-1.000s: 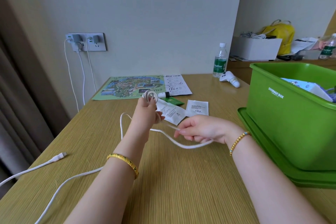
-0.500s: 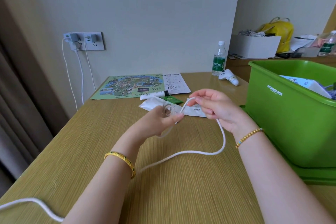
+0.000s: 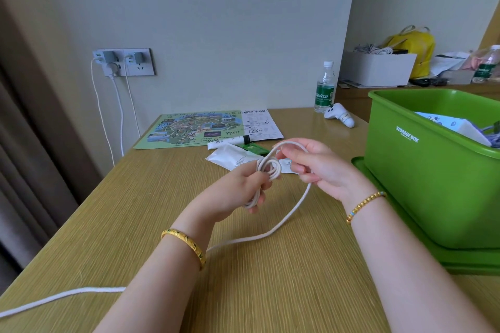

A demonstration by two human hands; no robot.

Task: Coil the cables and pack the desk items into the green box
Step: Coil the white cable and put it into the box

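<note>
A wooden desk (image 3: 135, 224) fills the view, running from the near edge to the far wall. On its right side stands the green box (image 3: 422, 192), open, resting on a flat green lid (image 3: 405, 227), with white and blue items lying inside it. At the far left of the desk lies a printed map (image 3: 200, 128); nearer, at the middle, lie white packets (image 3: 232, 158), a white tube (image 3: 230, 141) and a small green sachet (image 3: 253, 147). A water bottle (image 3: 324, 86) and a white game controller (image 3: 339, 114) stand far right. Both forearms reach in from the near edge and meet over the middle of the desk. The left hand (image 3: 240, 192), thumb up and fingers curled, grips a small coil of white cable (image 3: 266, 170) held upright. The right hand (image 3: 316, 165), just right of it and palm turned left, pinches a loop of the same cable between thumb and bent fingers, leading it onto the coil. The loose cable drops from the right hand, sweeps down and left under the left wrist and trails off the near left edge. A gold bangle (image 3: 186, 243) sits on the left wrist, a beaded bracelet (image 3: 362, 205) on the right.
</note>
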